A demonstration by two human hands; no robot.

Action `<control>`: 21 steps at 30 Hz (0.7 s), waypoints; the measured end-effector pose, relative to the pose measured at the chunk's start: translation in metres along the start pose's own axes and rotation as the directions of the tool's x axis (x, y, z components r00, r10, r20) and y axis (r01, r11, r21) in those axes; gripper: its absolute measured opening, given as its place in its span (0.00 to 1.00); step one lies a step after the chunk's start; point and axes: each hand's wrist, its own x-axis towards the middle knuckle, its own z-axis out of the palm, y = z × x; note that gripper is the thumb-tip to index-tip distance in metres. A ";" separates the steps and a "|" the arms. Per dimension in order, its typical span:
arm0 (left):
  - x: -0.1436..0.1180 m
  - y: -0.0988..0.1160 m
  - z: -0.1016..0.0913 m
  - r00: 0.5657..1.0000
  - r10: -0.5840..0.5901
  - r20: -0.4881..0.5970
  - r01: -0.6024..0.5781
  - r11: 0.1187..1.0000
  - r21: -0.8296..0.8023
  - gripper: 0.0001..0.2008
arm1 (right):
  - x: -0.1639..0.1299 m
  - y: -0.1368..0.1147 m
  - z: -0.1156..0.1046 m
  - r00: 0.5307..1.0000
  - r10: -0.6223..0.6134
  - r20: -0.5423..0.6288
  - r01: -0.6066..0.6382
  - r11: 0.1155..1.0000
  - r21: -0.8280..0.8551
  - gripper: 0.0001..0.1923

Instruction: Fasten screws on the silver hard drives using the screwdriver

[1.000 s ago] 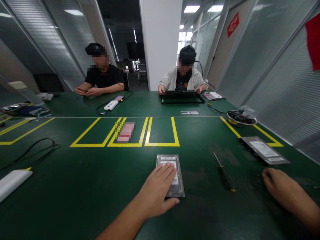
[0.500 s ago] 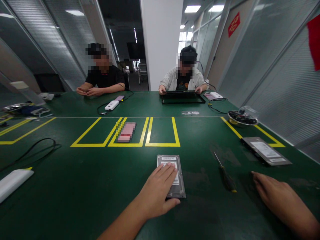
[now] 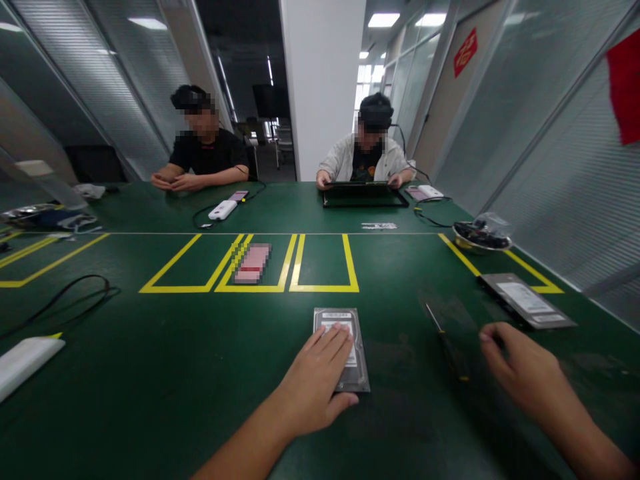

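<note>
In my head view, my left hand (image 3: 315,380) lies flat, fingers outstretched, on a hard drive (image 3: 359,357) at lower centre. At lower right, my right hand (image 3: 525,363) curls loosely beside a screwdriver (image 3: 452,355); whether it grips anything, I cannot tell.

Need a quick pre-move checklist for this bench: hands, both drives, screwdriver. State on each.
1. Left hand on the near hard drive: ok, laid flat over its label.
2. Screwdriver in hand: not ok, it lies on the table, just left of the right hand.
3. Right hand's fingers holding nothing small: cannot tell, they are curled.
4. Near drive's screws: cannot tell, too small and partly covered.
5. Far hard drive apart from the near one: ok, it lies well off to the right, near the metal bowl.
6. Co-workers' hands away from the near drive: ok, both people sit across the table.
</note>
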 end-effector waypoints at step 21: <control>0.005 0.000 0.001 0.999 0.008 -0.033 -0.006 0.999 0.046 0.46 | -0.026 -0.176 0.039 0.911 -0.390 0.136 0.172 0.659 0.732 0.10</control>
